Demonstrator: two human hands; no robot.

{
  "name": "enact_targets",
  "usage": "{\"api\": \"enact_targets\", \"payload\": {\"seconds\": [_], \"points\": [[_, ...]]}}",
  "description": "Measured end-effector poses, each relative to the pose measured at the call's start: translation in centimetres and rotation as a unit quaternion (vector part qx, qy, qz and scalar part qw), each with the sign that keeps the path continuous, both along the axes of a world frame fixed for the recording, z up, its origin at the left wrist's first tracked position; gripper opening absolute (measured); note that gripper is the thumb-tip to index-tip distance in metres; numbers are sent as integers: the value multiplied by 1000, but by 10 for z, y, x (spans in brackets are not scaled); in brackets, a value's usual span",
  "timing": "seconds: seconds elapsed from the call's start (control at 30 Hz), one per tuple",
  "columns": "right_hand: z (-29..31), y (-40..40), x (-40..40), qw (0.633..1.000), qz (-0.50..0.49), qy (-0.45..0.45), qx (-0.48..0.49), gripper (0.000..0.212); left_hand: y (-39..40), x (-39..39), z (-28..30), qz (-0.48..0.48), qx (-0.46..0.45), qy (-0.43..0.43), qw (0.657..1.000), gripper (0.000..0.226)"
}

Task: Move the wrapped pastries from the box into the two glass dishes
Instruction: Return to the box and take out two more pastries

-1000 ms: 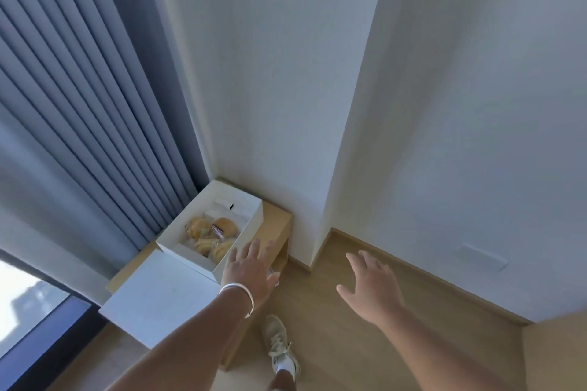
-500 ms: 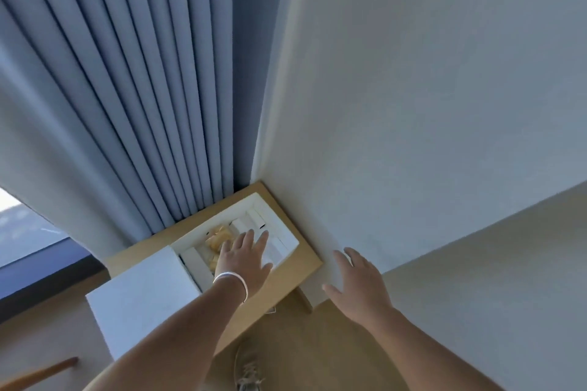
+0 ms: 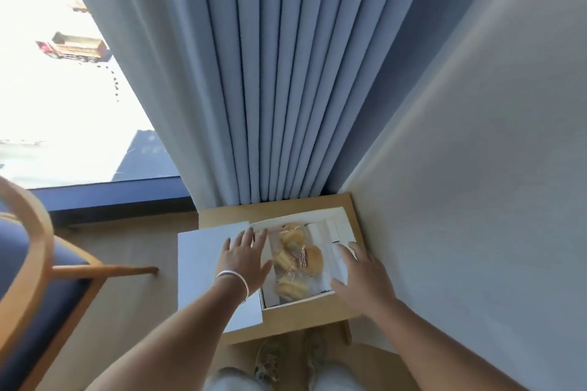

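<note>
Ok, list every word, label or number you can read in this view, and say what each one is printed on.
Nothing can be read for certain.
Small dark label with pale marks on one wrapped pastry in the white box: too blurred to read.
Box lid: plain white, no print visible.
Truck outside the window: no lettering can be made out.

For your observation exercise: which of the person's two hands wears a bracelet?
The left hand, spread over the box's left edge, has a white bracelet at its wrist; the right hand is bare.
</note>
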State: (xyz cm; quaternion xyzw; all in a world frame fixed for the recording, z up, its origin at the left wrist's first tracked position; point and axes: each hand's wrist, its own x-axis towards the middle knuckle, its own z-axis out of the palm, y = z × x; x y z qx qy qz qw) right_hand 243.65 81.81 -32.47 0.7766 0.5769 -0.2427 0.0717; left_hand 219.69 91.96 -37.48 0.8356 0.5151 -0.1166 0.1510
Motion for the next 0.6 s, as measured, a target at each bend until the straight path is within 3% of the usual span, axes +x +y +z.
{"api": "enact_targets", "payload": {"seconds": [0.27,0.6], "points": [[-24,48,10,991,124,31,-24,76,-22,-9,0,100,-42,42,993,74],[-80,72,36,979,192,27,-66,80,-39,53,-44,100,-179,-6,979,75]]}}
